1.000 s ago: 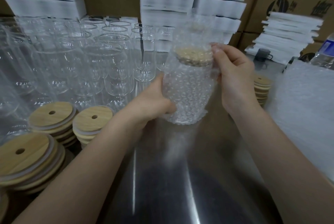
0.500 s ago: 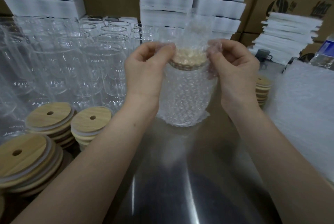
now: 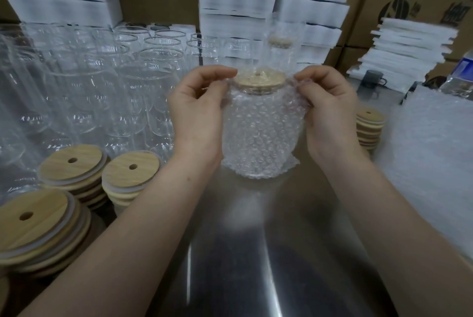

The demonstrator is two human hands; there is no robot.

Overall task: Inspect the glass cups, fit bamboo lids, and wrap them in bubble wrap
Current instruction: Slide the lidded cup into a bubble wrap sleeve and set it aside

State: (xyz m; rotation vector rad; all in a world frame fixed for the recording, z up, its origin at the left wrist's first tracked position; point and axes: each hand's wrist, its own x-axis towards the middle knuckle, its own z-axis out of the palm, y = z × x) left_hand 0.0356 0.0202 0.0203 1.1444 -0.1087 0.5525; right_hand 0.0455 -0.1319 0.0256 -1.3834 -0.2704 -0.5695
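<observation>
A glass cup in a bubble wrap bag (image 3: 259, 135) stands upright on the steel table (image 3: 268, 252) at the centre. Its bamboo lid (image 3: 259, 79) shows bare at the top, the bag's mouth pulled down around it. My left hand (image 3: 197, 109) pinches the bag's edge on the left of the lid. On the right side my right hand (image 3: 330, 109) pinches the other edge. Both hands flank the cup's upper half.
Many bare glass cups (image 3: 107, 91) fill the left. Stacks of bamboo lids (image 3: 130, 171) sit at front left, another stack (image 3: 369, 127) at the right. Bubble wrap sheets (image 3: 435, 158) lie at the right. A wrapped cup (image 3: 280, 43), white foam stacks and cardboard boxes stand behind.
My left hand rose from the cup's side to the bag's top edge. Both hands then pulled the bag's mouth outward and down, so the lid that was covered now shows bare.
</observation>
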